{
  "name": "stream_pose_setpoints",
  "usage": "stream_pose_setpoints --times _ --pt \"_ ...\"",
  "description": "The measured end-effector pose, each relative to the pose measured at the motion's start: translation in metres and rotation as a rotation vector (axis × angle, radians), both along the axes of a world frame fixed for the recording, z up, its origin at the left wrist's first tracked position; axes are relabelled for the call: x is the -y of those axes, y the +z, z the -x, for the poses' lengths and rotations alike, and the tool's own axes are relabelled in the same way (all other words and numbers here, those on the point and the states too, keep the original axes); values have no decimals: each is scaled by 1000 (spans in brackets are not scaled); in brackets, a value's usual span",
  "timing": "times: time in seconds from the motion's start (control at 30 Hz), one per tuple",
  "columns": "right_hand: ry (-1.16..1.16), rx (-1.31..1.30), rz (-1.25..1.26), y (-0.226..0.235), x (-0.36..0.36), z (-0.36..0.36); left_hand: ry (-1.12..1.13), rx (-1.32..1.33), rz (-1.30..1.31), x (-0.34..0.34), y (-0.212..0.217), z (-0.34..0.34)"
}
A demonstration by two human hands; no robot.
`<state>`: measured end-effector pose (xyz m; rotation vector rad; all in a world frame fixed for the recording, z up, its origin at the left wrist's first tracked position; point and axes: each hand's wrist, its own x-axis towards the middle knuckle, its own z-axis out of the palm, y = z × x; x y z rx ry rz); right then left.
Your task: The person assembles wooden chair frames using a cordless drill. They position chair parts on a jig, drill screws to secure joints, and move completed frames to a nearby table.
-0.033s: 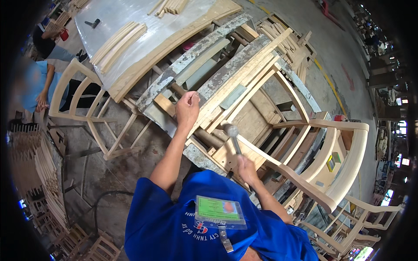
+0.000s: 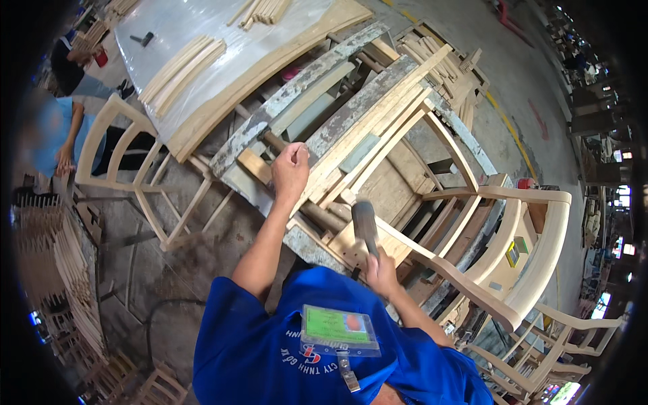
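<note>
My right hand (image 2: 383, 273) is closed around the handle of a grey-headed mallet (image 2: 364, 219), blurred by motion. The mallet's head is over the near corner of a pale wooden chair frame (image 2: 405, 236); I cannot tell whether they touch. The chair lies tipped over on a worn clamping bench (image 2: 364, 91), its curved back (image 2: 540, 260) to the right. My left hand (image 2: 290, 172) is closed at the bench's near-left part, beside a wooden block (image 2: 255, 165). Whatever its fingers hold, if anything, is hidden. Long wooden strips (image 2: 385, 121) lie along the bench beside the chair.
A plastic-covered table (image 2: 223, 74) at the upper left bears curved wooden slats (image 2: 182, 74) and a dark hammer (image 2: 142, 39). Another chair frame (image 2: 125, 145) stands on the left, near a person in light blue (image 2: 57, 135). More chairs (image 2: 540, 351) are at the lower right.
The mallet's head has swung and tilted, now showing its side rather than its rounded end. My right hand has shifted only slightly; my left hand stays in place.
</note>
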<state>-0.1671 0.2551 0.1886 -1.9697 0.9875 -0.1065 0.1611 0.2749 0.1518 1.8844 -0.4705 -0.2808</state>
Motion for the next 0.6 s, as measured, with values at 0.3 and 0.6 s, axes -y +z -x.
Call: stream_pose_setpoints --times 0.3,0.6 --pt "-126 469 -13 151 122 -70 -454 611 -132 72 -13 56" --pt "-158 1023 423 379 258 -81 -606 571 -436 89 -11 68"
